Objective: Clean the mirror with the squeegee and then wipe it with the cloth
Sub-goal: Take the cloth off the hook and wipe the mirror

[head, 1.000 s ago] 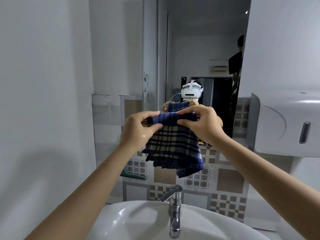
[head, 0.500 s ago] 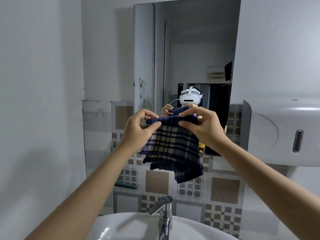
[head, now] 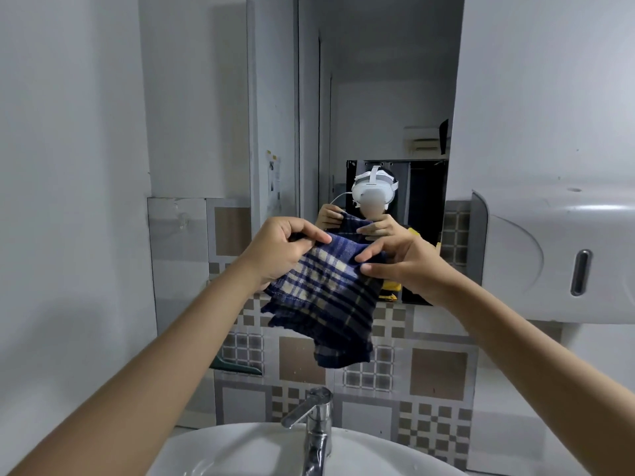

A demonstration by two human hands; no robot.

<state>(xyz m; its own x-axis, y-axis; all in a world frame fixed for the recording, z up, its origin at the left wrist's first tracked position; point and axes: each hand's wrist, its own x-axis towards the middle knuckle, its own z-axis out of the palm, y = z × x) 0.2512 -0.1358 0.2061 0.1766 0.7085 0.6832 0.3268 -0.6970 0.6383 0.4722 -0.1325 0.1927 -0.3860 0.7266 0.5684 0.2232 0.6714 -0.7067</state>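
A blue and cream plaid cloth [head: 330,300] hangs folded in front of the mirror [head: 378,97], a short way off the glass. My left hand [head: 278,249] pinches its upper left edge and my right hand [head: 409,266] pinches its upper right edge. The mirror is a tall pane on the wall above the sink, reflecting both hands, the cloth and a white headset. What looks like a dark green squeegee handle [head: 237,367] lies at the left below the cloth, against the tiled wall.
A white sink [head: 240,451] with a chrome tap [head: 318,427] sits just below my arms. A grey paper dispenser [head: 556,252] juts from the right wall beside the mirror. Patterned tiles cover the wall under the mirror.
The view has tilted up, showing more of the mirror and less of the sink. Both hands have kept hold of the cloth and shifted their pinch along its top edge.
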